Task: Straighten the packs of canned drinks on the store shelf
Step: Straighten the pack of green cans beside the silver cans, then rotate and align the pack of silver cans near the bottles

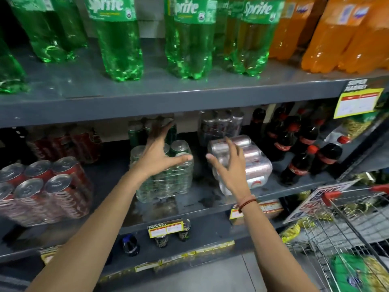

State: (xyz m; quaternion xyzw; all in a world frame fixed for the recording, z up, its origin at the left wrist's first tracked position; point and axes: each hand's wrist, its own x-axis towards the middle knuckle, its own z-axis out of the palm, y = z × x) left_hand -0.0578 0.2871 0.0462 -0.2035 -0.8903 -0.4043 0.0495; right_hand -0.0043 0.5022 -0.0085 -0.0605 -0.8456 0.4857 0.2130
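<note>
On the middle shelf (294,186) stand shrink-wrapped packs of cans. A green can pack (166,182) sits at the centre, and my left hand (160,152) hovers over its top with fingers spread. To its right a silver can pack (252,165) is tilted, lying partly on its side. My right hand (228,167) has spread fingers over the left end of that pack; whether it touches is unclear. A red can pack (48,190) stands at the front left. More packs stand behind: green (139,131), silver (219,125) and red (63,144).
Dark cola bottles (299,144) with red caps crowd the shelf to the right of the silver pack. Large green bottles (189,39) and orange bottles (347,34) fill the shelf above. A wire shopping cart (347,228) stands at the lower right. Yellow price tags (165,227) hang on the shelf edges.
</note>
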